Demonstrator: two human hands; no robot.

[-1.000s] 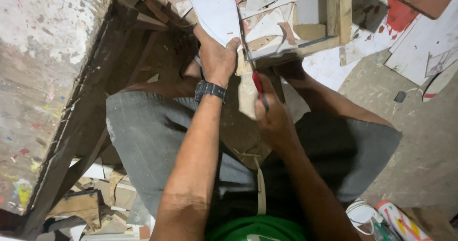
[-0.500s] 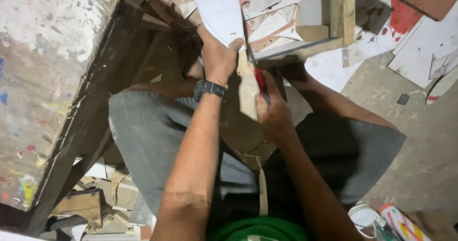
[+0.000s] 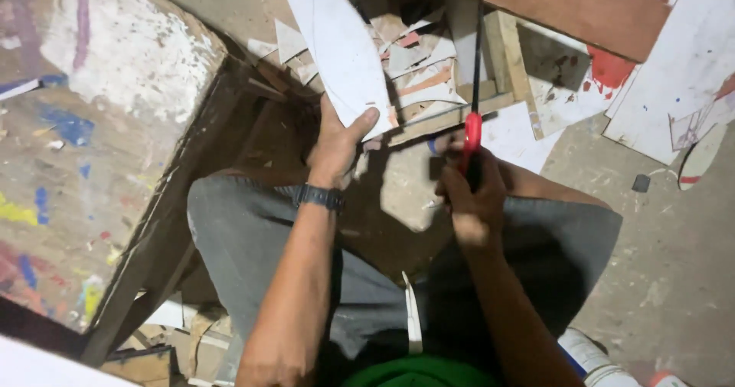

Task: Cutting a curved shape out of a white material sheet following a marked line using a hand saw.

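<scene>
My left hand [image 3: 337, 146] grips the lower end of a long white leaf-shaped sheet [image 3: 337, 39] that points up and away from me. A dark watch [image 3: 320, 196] sits on that wrist. My right hand [image 3: 468, 195] is closed on the red and black handle of a thin saw [image 3: 476, 65], whose blade runs straight up to the top of the view, just right of the sheet. Both hands hover above my knees in grey trousers [image 3: 230, 241].
A paint-stained wooden table [image 3: 84, 127] stands at my left. Several white and red offcuts [image 3: 417, 65] and wooden battens [image 3: 509, 54] lie on the concrete floor ahead. White boards [image 3: 681, 58] rest at the right, a brown plank [image 3: 566, 0] at the top.
My right hand has lifted the saw so its blade now stands upright beside the sheet. My view has shifted, showing more of the table and floor.
</scene>
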